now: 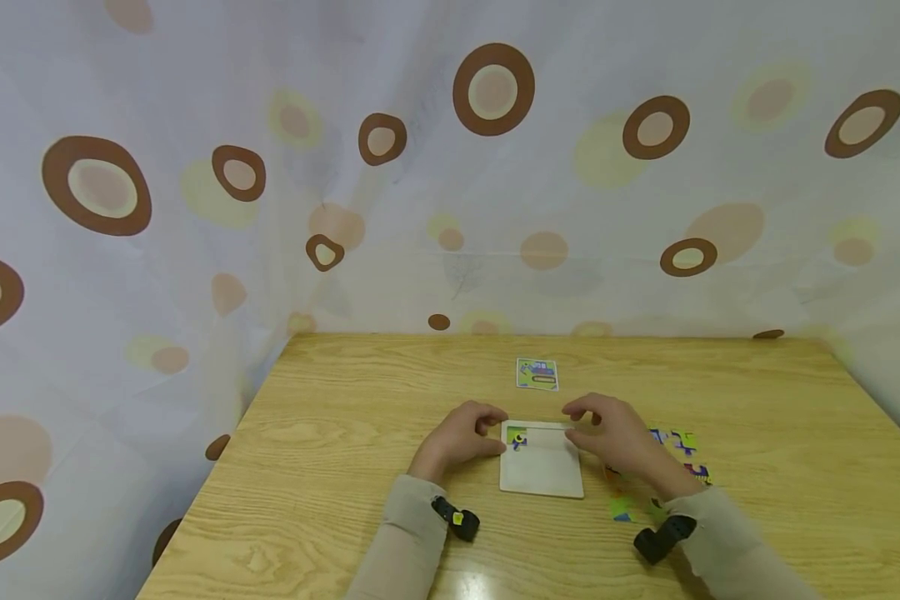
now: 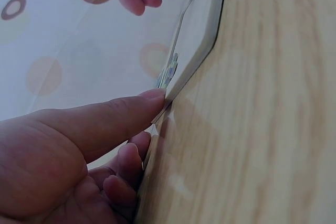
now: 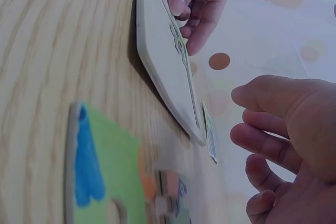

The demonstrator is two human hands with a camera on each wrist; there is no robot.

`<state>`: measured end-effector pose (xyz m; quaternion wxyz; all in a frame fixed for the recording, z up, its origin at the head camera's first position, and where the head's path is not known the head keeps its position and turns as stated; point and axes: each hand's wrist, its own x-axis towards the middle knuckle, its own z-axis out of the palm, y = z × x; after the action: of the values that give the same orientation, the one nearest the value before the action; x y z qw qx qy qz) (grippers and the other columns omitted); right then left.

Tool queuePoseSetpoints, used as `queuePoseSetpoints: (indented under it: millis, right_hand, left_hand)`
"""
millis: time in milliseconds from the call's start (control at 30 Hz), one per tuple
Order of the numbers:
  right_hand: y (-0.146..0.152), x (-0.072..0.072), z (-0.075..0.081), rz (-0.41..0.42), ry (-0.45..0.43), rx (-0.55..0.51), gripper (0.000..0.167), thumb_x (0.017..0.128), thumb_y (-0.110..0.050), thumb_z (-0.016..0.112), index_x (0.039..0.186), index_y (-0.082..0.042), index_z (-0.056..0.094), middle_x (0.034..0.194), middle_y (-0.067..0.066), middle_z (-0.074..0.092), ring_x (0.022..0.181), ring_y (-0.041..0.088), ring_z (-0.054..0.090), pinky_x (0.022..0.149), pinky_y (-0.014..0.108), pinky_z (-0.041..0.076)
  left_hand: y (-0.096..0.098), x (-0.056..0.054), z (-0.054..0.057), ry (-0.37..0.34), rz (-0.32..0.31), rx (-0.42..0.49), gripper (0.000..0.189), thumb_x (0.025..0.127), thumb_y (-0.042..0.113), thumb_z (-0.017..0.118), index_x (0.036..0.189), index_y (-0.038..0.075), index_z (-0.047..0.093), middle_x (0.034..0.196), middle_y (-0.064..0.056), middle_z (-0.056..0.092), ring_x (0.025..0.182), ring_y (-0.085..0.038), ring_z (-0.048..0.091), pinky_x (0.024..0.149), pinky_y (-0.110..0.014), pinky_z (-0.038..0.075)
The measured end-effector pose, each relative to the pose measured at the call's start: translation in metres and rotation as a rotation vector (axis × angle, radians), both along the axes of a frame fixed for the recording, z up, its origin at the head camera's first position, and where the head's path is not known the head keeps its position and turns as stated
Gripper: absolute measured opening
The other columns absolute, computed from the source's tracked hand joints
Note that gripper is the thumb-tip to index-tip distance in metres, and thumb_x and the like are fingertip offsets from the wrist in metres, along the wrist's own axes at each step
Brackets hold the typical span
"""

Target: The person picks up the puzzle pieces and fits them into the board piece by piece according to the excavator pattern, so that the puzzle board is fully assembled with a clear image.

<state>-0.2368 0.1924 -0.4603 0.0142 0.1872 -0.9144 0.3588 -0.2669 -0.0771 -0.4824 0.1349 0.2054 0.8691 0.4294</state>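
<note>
A shallow white puzzle tray (image 1: 542, 473) lies flat on the wooden table. One green, yellow and blue puzzle piece (image 1: 517, 438) sits in its far left corner. My left hand (image 1: 461, 437) holds the tray at that corner, thumb (image 2: 142, 108) on the left edge near the piece and the other fingers curled beside it. Over the tray's far right edge hovers my right hand (image 1: 617, 435), fingers loosely bent and apart, nothing between them. In the right wrist view, the right hand (image 3: 294, 135) is clear of the tray (image 3: 163, 72).
Several loose puzzle pieces (image 1: 621, 509) lie right of the tray, partly hidden beneath the right forearm. A small picture card (image 1: 537, 374) showing a vehicle lies beyond the tray. A patterned curtain (image 1: 390, 292) hangs behind the table (image 1: 330, 433).
</note>
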Motion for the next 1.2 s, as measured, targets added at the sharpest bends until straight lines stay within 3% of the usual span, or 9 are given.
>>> queuePoseSetpoints:
  millis: [633, 867, 1200]
  right_hand:
    - [0.051, 0.006, 0.001, -0.049, 0.026, 0.042, 0.032, 0.092, -0.013, 0.071, 0.121, -0.002, 0.066, 0.112, 0.013, 0.063, 0.091, 0.026, 0.052, 0.070, 0.039, 0.045]
    - [0.065, 0.004, 0.000, -0.041, 0.039, 0.078, 0.033, 0.091, -0.011, 0.071, 0.121, 0.000, 0.066, 0.111, 0.015, 0.063, 0.095, 0.032, 0.056, 0.074, 0.045, 0.049]
    - [0.086, 0.006, -0.005, -0.059, -0.009, 0.114, 0.037, 0.090, -0.014, 0.073, 0.123, 0.002, 0.064, 0.113, 0.016, 0.062, 0.102, 0.041, 0.058, 0.079, 0.052, 0.051]
  left_hand:
    - [0.000, 0.001, -0.001, -0.003, 0.004, 0.008, 0.043, 0.085, 0.009, 0.079, 0.126, 0.006, 0.066, 0.108, 0.000, 0.061, 0.087, -0.013, 0.049, 0.081, -0.029, 0.043]
    - [-0.002, 0.003, 0.001, -0.001, 0.003, 0.004, 0.043, 0.085, 0.009, 0.078, 0.126, 0.006, 0.066, 0.109, -0.001, 0.061, 0.088, -0.015, 0.050, 0.081, -0.029, 0.043]
    - [-0.001, 0.002, 0.000, -0.008, 0.009, 0.015, 0.042, 0.086, 0.009, 0.078, 0.126, 0.006, 0.067, 0.107, 0.001, 0.060, 0.088, -0.014, 0.048, 0.080, -0.029, 0.042]
